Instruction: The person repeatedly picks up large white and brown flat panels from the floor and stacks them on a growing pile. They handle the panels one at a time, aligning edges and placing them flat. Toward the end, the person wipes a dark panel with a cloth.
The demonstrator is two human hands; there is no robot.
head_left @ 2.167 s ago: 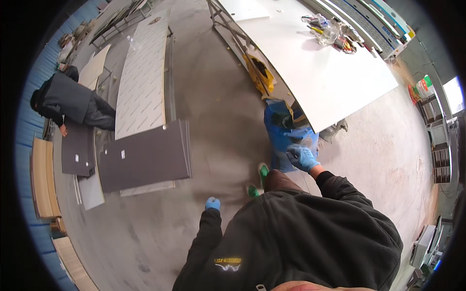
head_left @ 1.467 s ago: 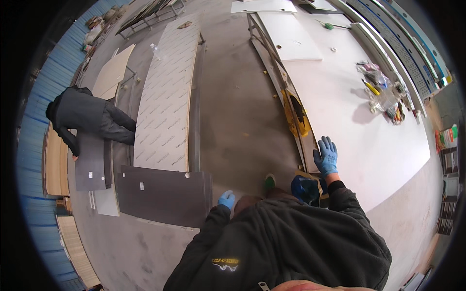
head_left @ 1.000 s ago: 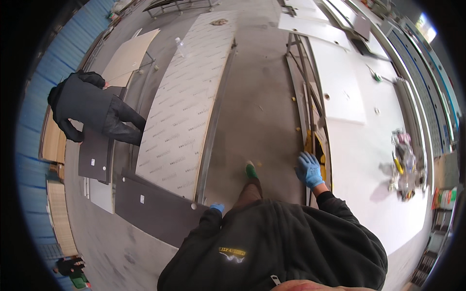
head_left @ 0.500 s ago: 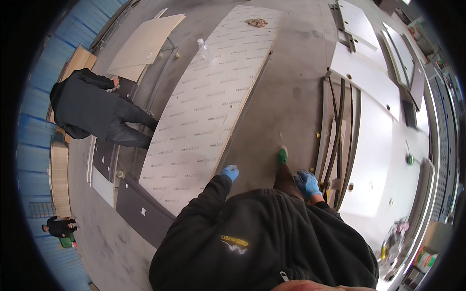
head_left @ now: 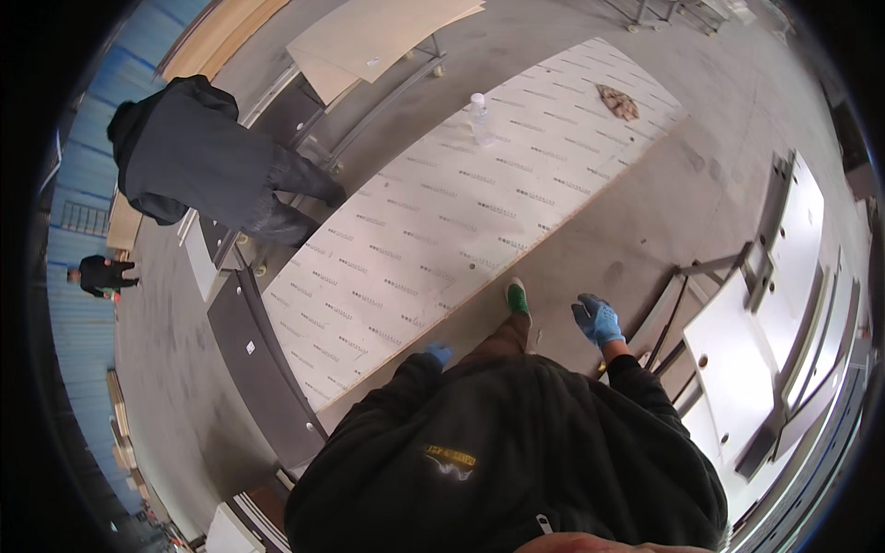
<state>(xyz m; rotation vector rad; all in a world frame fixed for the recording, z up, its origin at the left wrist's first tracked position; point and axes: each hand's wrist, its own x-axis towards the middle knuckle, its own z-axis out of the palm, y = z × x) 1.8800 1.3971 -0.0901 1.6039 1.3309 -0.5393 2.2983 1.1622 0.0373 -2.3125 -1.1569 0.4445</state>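
Observation:
My left hand (head_left: 440, 353), in a blue glove, hangs by my left side close to the near edge of a long table topped with a white printed sheet (head_left: 433, 235). Its fingers are mostly hidden, so their position does not show. My right hand (head_left: 599, 320), in a blue glove with dark fingertips, is held out over the floor on my right. Its fingers are loosely apart and hold nothing. On the sheet stand a clear plastic bottle (head_left: 480, 120) and a crumpled brown cloth (head_left: 617, 103).
A co-worker in dark clothes (head_left: 198, 152) stands beyond the table at the left; another person (head_left: 104, 276) is farther off. Dark panels (head_left: 253, 346) lie at the table's left end. White panels (head_left: 735, 355) rest on metal frames at my right. Light boards (head_left: 373, 41) lie on a wheeled rack.
My view has turned to the right, and I have stepped on, with one green shoe now beside the table. My right hand has risen forward; my left has dropped back partly out of sight.

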